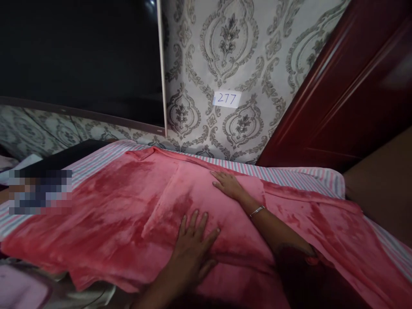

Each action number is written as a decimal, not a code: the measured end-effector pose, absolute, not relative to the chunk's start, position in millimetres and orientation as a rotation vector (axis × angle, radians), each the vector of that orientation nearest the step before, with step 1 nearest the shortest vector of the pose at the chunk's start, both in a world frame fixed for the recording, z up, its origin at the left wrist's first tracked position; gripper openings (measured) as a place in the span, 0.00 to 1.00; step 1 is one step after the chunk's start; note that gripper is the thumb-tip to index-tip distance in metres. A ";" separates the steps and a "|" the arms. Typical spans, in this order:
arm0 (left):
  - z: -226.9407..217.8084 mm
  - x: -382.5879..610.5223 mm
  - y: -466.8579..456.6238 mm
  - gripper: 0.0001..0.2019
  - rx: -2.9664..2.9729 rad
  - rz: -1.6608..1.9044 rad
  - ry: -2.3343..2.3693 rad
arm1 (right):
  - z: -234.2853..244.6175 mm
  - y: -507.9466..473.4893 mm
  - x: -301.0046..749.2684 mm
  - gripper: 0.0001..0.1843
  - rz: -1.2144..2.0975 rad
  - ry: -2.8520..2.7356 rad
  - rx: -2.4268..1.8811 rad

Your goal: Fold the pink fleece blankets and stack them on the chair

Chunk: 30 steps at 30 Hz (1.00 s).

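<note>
A pink plush blanket (106,214), or a similar fleecy piece, lies spread out in front of me, with darker brushed patches and a layer folded over its middle. My left hand (195,246) rests on this layer near the front, fingers spread and palm down. Farther back and to the right, my right hand (228,184) lies flat near the far edge of the plush, its fingers stretched out. A bracelet (256,211) circles the right wrist. Neither hand grips anything.
Beneath the plush is a striped cloth (299,178). A large dark screen (80,56) stands at the back left, beside patterned wallpaper bearing a "277" label (227,98). Dark red wooden panelling (337,94) rises at the right. A pixelated patch covers something at the left.
</note>
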<state>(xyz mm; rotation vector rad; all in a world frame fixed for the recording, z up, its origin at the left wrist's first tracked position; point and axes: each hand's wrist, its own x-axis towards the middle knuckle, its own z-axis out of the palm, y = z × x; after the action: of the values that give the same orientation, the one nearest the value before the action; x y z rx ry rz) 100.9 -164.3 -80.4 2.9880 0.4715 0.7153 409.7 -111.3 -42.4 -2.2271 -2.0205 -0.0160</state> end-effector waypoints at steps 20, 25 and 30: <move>-63.7 66.5 -134.1 0.24 2.992 0.894 0.872 | -14.5 -104.2 271.8 0.29 0.073 -2.628 -1.542; -94.4 63.4 -138.0 0.28 3.047 0.997 0.913 | -17.4 -67.7 284.0 0.32 0.079 -2.642 -1.600; -96.5 63.0 -137.2 0.27 3.045 1.028 0.901 | -18.2 -15.4 311.0 0.31 0.159 -2.443 -1.932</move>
<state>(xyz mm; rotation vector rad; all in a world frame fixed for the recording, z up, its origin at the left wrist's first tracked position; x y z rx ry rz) 63.0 -137.2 -96.5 3.0446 0.9011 1.0283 311.0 -15.4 -18.2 -1.9323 -2.4430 0.1594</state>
